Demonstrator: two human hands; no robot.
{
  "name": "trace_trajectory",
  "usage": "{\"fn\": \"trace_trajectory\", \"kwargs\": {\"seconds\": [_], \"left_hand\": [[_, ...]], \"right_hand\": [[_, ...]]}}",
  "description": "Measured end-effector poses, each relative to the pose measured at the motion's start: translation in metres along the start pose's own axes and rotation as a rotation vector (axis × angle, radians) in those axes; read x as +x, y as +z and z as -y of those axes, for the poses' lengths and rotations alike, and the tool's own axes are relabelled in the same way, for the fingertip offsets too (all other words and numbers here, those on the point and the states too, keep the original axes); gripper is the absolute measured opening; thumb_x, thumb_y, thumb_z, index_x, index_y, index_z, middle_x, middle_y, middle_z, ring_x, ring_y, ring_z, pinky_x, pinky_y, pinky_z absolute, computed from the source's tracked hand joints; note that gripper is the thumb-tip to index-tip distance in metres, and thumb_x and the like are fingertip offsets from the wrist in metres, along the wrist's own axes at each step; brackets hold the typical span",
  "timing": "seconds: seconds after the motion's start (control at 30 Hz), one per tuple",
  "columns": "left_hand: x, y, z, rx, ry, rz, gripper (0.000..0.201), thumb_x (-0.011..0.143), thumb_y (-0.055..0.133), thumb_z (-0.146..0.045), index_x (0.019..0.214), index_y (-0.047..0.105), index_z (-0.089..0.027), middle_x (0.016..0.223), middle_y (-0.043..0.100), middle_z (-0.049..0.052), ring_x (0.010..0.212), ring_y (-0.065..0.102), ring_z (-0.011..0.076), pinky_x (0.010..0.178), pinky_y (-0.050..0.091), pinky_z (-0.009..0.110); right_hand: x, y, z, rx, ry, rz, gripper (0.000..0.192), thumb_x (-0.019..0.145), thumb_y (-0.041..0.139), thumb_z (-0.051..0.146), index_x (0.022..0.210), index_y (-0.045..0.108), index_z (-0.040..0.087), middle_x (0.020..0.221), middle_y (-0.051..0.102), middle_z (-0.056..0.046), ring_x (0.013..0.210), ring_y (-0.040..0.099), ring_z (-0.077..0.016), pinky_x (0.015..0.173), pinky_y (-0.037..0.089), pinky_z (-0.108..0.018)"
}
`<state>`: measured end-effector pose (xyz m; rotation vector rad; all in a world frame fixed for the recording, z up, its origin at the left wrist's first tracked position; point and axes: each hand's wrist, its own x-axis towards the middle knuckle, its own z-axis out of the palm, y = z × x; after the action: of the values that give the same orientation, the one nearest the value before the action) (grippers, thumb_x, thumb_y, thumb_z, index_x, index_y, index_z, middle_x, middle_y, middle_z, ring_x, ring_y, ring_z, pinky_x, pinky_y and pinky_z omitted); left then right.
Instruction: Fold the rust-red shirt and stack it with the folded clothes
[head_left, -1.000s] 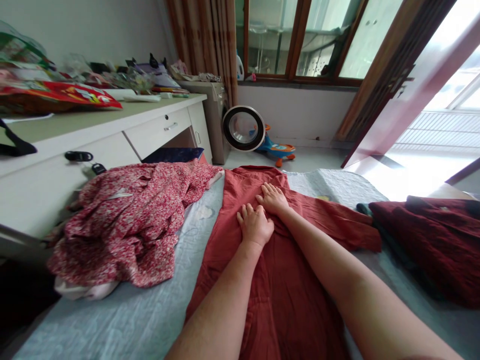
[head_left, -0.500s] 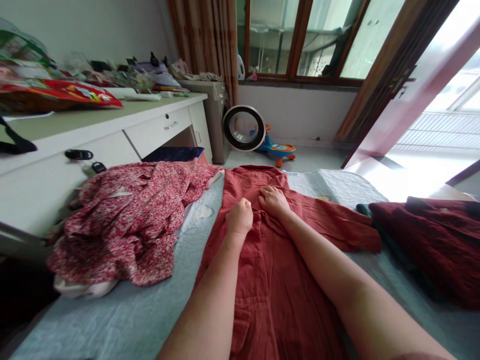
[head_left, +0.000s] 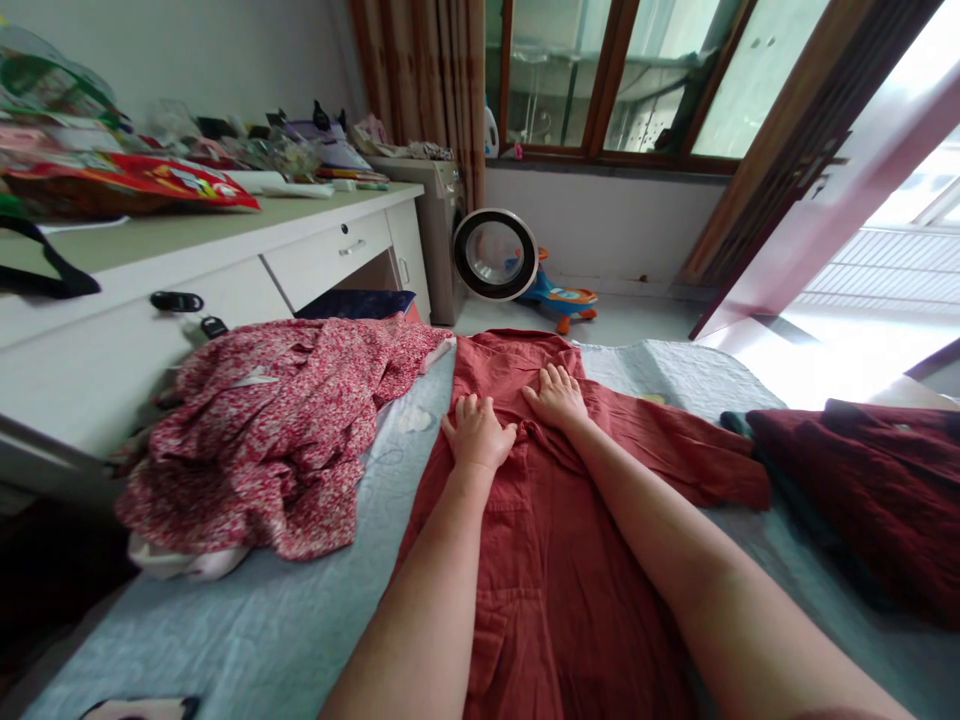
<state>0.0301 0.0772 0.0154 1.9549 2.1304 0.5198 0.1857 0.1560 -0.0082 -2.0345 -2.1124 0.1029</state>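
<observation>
A rust-red long garment (head_left: 592, 560) with a sleeve spread to the right lies on the light blue bed cover (head_left: 300, 620). My left hand (head_left: 478, 432) rests on its upper left part, fingers spread and pressing the cloth. Slightly higher and to the right, my right hand (head_left: 558, 398) lies flat on the same garment with its fingers apart. Some cloth is bunched between the two hands. Whatever lies under my palms is hidden.
A crumpled red-and-white patterned garment (head_left: 277, 430) lies at the left. Folded dark red clothes (head_left: 862, 490) are stacked at the right. Beyond stand a cluttered white desk (head_left: 322, 260), a washing machine with its round door (head_left: 495, 255) swung out, and a blue-orange ride-on toy (head_left: 562, 298).
My left hand has gone from curled fingers to spread fingers on the cloth. My right hand stays flat on the garment. The view has shifted slightly.
</observation>
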Motion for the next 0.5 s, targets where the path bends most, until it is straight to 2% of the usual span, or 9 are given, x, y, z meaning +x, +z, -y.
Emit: {"fn": "trace_trajectory", "kwargs": {"seconds": [0.13, 0.23, 0.3, 0.4, 0.5], "left_hand": [[0.0, 0.006, 0.001, 0.02, -0.021, 0.054, 0.067, 0.081, 0.057, -0.048, 0.14, 0.043, -0.019, 0.155, 0.031, 0.018, 0.144, 0.023, 0.0331, 0.114, 0.015, 0.061], [-0.002, 0.009, 0.0, 0.049, -0.048, 0.029, 0.069, 0.082, 0.052, -0.05, 0.143, 0.04, -0.018, 0.156, 0.027, 0.02, 0.146, 0.02, 0.0348, 0.115, 0.014, 0.058], [-0.004, 0.011, -0.001, 0.064, -0.067, 0.002, 0.068, 0.083, 0.05, -0.051, 0.143, 0.042, -0.02, 0.156, 0.028, 0.02, 0.146, 0.019, 0.0363, 0.115, 0.015, 0.057], [-0.005, 0.011, -0.004, 0.075, -0.09, -0.019, 0.067, 0.083, 0.049, -0.053, 0.142, 0.044, -0.022, 0.156, 0.029, 0.018, 0.146, 0.018, 0.0389, 0.115, 0.015, 0.057], [-0.004, 0.01, -0.005, 0.074, -0.104, 0.014, 0.068, 0.083, 0.049, -0.053, 0.143, 0.042, -0.022, 0.157, 0.028, 0.016, 0.146, 0.016, 0.0397, 0.115, 0.014, 0.057]], "right_hand": [[-0.002, -0.004, -0.004, 0.061, -0.101, -0.042, 0.057, 0.093, 0.041, 0.049, 0.137, 0.048, 0.014, 0.15, 0.039, -0.013, 0.14, 0.029, -0.0281, 0.115, 0.019, -0.044], [-0.001, -0.009, -0.009, 0.154, -0.176, -0.027, 0.047, 0.092, 0.046, 0.037, 0.133, 0.052, 0.015, 0.144, 0.046, -0.013, 0.135, 0.037, -0.0257, 0.115, 0.02, -0.042], [-0.001, -0.014, -0.011, 0.208, -0.199, 0.016, 0.044, 0.089, 0.051, 0.032, 0.129, 0.055, 0.014, 0.14, 0.05, -0.014, 0.13, 0.043, -0.0255, 0.112, 0.025, -0.041], [-0.008, -0.025, -0.01, 0.257, -0.232, 0.085, 0.032, 0.088, 0.052, 0.027, 0.115, 0.064, 0.015, 0.12, 0.065, -0.01, 0.108, 0.058, -0.0208, 0.098, 0.041, -0.032], [-0.032, -0.035, -0.005, 0.284, -0.248, 0.122, 0.027, 0.091, 0.046, 0.026, 0.103, 0.067, 0.015, 0.102, 0.07, -0.007, 0.092, 0.062, -0.0174, 0.086, 0.046, -0.028]]}}
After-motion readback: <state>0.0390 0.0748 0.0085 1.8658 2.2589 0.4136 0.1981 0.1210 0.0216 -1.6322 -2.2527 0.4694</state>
